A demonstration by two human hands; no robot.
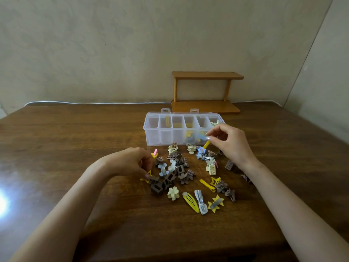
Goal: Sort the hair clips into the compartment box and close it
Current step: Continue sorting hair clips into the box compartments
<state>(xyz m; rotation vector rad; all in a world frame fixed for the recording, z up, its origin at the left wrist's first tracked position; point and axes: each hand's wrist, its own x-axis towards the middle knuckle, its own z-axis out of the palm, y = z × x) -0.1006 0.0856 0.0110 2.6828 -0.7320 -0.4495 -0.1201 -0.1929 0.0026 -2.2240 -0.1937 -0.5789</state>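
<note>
Head view looks down over a broad brown wooden table set against a pale wall. At the table's far edge, right of centre, stands a small two-tier wooden shelf. Just in front of it lies the clear compartment box, its top uncovered, with six compartments in a row and two tabs standing up at its back rim. Yellow clips show in several of the middle compartments and cream ones in the far right one; the leftmost looks bare.

Both forearms reach in from the near edge. The right hand hovers at the box's right front corner, its grip a pinch of thumb and forefinger on a slim yellow clip that slants down toward the heap. The left hand rests at the heap's left edge, fingers curled, a fingertip on a yellow open-star clip; whether its grip holds that clip cannot be told.

The loose hair clips lie on the table between the box and the person, mostly brown, cream, yellow and blue. Nearest the person lie a yellow snap clip, a grey snap clip, a yellow star clip and a cream flower clip. A small pink clip sits just beside the left hand.
</note>
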